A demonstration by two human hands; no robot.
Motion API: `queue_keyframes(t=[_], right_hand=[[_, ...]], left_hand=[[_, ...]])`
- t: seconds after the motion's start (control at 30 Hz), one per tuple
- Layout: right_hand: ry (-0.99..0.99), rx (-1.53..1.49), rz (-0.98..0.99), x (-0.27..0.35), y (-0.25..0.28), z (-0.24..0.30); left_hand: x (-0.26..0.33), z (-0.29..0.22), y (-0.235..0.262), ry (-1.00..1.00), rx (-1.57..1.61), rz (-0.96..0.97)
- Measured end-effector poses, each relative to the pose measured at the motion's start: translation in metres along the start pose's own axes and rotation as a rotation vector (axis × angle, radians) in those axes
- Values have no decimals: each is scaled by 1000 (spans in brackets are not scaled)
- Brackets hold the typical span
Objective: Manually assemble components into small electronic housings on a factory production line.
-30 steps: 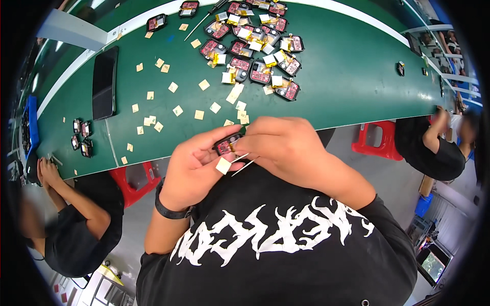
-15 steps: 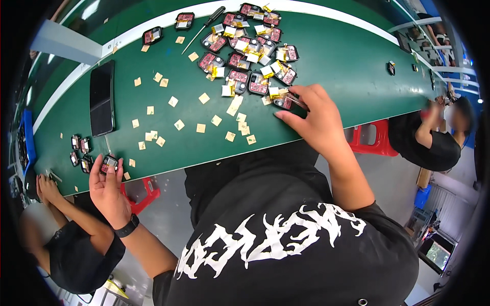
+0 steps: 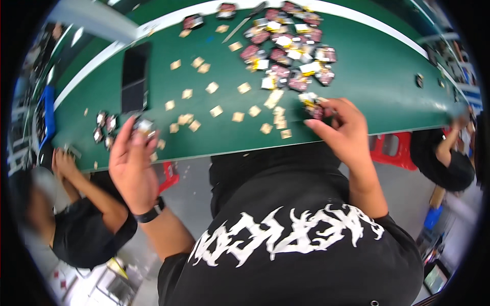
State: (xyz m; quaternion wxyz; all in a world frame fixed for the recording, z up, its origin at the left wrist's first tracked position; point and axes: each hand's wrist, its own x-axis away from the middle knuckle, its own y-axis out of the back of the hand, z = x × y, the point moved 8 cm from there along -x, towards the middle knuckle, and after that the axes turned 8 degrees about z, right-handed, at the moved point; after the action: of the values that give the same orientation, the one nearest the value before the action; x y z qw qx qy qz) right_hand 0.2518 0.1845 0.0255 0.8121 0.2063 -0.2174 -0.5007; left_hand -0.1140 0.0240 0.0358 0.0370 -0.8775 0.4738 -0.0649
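Observation:
My left hand (image 3: 132, 166) reaches out to the left end of the green table (image 3: 388, 81) and holds a small dark part (image 3: 144, 126) at its fingertips, just beside a small group of similar dark parts (image 3: 103, 127). My right hand (image 3: 342, 130) is at the near edge of the table, fingers closed on another small dark part with a yellow strip (image 3: 312, 104). Above it lies a pile of several such red-and-dark parts (image 3: 286, 51). Many small tan squares (image 3: 214, 109) are scattered over the table between my hands.
A black flat tablet-like slab (image 3: 135, 76) lies on the left of the table. A blue tray (image 3: 43, 120) sits at the far left edge. Other people in black sit at the lower left (image 3: 76, 219) and right (image 3: 446, 158). Red stools (image 3: 390, 148) stand under the table.
My hands, together in front of my chest a second ago, have split. The left one carried its part out to the left group; the right one went up to the pile and took a part.

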Motion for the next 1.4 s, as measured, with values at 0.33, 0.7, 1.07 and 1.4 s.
queue_keyframes(t=[0.33,0.7,1.07,1.4], right_hand=[[27,83,63,2,-17,0],[80,167,82,3,-20,8],[522,219,-50,22,14,74],[849,282,170,39,-2,143]], left_hand=[[38,-57,-84,-144,-180,314],[48,-67,-97,-246,-348,450],[47,-49,-112,5,22,463],[51,-52,-124,-65,-127,531]])
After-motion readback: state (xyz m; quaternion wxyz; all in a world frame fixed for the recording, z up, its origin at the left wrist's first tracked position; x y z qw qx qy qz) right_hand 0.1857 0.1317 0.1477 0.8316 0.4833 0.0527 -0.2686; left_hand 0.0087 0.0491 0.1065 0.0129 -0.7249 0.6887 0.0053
